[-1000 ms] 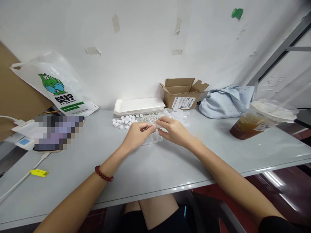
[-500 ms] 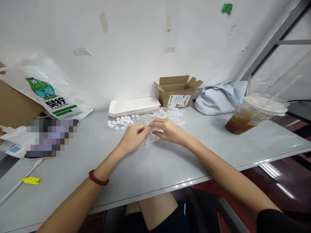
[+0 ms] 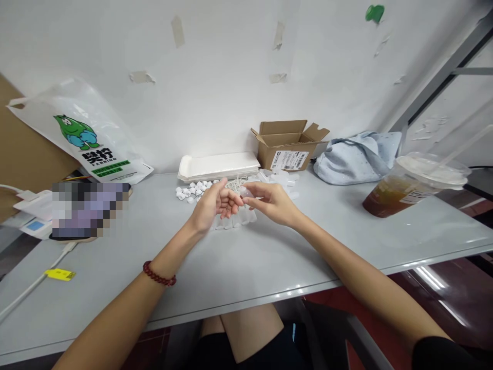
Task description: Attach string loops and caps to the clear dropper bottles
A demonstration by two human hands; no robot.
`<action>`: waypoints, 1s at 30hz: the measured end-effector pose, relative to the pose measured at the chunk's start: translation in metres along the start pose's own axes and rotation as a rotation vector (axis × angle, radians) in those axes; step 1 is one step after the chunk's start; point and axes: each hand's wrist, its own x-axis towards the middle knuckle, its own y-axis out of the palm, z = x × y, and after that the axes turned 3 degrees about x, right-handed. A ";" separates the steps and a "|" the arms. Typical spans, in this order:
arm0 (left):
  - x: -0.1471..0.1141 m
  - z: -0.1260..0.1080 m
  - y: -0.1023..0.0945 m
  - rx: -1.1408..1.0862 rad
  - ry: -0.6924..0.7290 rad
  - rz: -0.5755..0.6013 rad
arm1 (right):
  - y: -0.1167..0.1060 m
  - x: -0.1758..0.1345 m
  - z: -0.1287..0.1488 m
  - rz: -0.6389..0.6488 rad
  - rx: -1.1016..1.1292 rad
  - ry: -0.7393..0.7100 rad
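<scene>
My right hand (image 3: 272,202) pinches a small translucent plastic tube (image 3: 247,192) between thumb and fingertips. Close beside it, my left hand (image 3: 216,206) is turned palm up, thumb raised away from half-curled fingers, with its fingertips near the tube; nothing is plainly held in it. Just behind the hands lies a pile of thin whitish pieces (image 3: 233,185), partly covered by them. White caps (image 3: 188,192) are heaped behind my left hand. More translucent tubes (image 3: 283,179) lie behind my right hand, and several clear pieces (image 3: 235,221) are lined up below my fingers.
At the wall stand a flat white stack (image 3: 219,167) and an open cardboard box (image 3: 287,146). A light blue cloth bundle (image 3: 356,158) and a drink cup (image 3: 396,192) are to the right. On the left are a plastic bag (image 3: 90,139), a phone (image 3: 92,210) and a cable (image 3: 26,292).
My left hand has rolled from knuckles up to palm up, its thumb lifting away. The tube now shows in my right fingers. The view has shifted slightly.
</scene>
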 end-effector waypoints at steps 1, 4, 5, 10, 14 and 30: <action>-0.001 0.001 0.001 0.051 0.042 -0.067 | 0.000 0.000 0.000 0.003 0.072 0.044; -0.003 0.007 0.006 0.350 0.286 -0.313 | 0.000 0.001 0.003 0.028 0.222 0.129; -0.004 0.008 0.008 0.463 0.384 -0.370 | -0.001 0.001 0.004 0.037 0.254 0.139; -0.006 0.016 0.018 0.761 0.682 -0.360 | -0.003 0.001 0.009 0.055 0.381 0.187; -0.004 0.020 0.019 0.884 0.802 -0.362 | -0.003 0.001 0.010 0.022 0.460 0.223; -0.001 0.029 0.020 0.935 0.894 -0.409 | -0.009 0.003 0.005 0.055 0.554 0.316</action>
